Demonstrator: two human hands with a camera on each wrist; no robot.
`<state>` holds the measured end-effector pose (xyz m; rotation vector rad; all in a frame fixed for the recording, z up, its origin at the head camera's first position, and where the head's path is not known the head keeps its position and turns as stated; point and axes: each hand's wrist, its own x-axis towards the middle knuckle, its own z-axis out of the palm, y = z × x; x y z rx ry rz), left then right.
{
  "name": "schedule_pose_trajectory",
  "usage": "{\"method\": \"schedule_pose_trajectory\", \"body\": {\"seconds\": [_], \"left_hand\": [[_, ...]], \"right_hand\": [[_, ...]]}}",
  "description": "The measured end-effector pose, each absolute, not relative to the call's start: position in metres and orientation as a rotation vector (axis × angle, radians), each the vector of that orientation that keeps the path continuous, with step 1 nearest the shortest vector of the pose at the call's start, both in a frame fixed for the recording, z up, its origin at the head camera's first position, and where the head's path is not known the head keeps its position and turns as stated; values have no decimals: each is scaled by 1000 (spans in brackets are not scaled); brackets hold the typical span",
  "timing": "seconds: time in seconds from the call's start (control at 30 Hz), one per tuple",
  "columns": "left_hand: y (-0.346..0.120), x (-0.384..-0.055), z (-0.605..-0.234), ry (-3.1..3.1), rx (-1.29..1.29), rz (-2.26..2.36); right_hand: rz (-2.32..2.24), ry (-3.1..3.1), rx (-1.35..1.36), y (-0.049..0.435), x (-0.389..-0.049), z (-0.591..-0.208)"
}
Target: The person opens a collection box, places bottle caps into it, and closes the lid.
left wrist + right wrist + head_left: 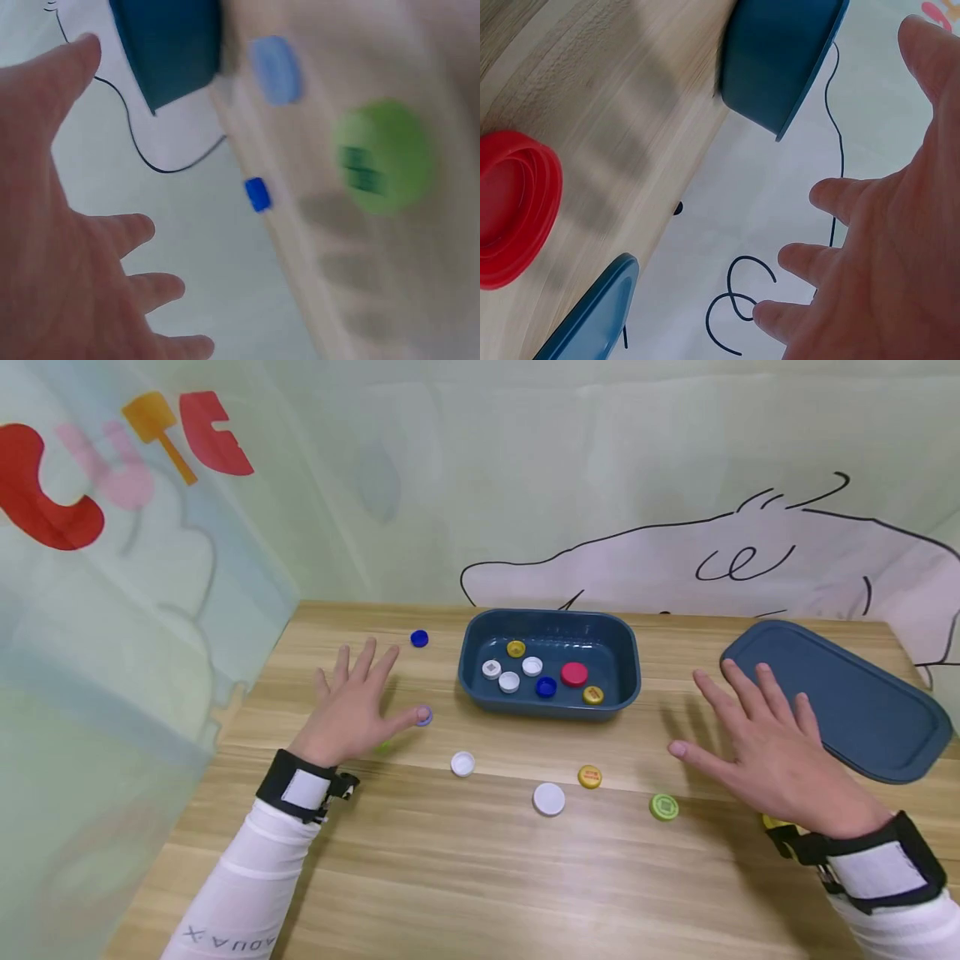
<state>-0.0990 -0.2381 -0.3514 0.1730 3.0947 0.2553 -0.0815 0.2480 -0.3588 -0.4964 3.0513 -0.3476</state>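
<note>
My left hand hovers over the left of the table with its fingers spread, holding nothing. Around it are a blue bottle cap, a light blue cap by the thumb and a green cap, mostly hidden from the head view. Fingers likewise spread, my right hand is in the air left of the dark blue lid. A red cap shows in the right wrist view but is covered in the head view. Between the hands, a dark blue box holds several caps.
In front of the box lie a small white cap, a larger white cap, a yellow cap and a green cap. Something yellow peeks out by the right wrist. A printed cloth hangs behind the table.
</note>
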Motion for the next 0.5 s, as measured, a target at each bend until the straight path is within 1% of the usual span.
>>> {"method": "schedule_pose_trajectory", "body": {"seconds": [0.23, 0.5], "left_hand": [[-256, -77, -365, 3053, 200, 243], [-260, -70, -374, 2996, 231, 353]], "right_hand": [[-346, 3057, -503, 248, -81, -359], [-357, 3054, -527, 247, -81, -360]]}}
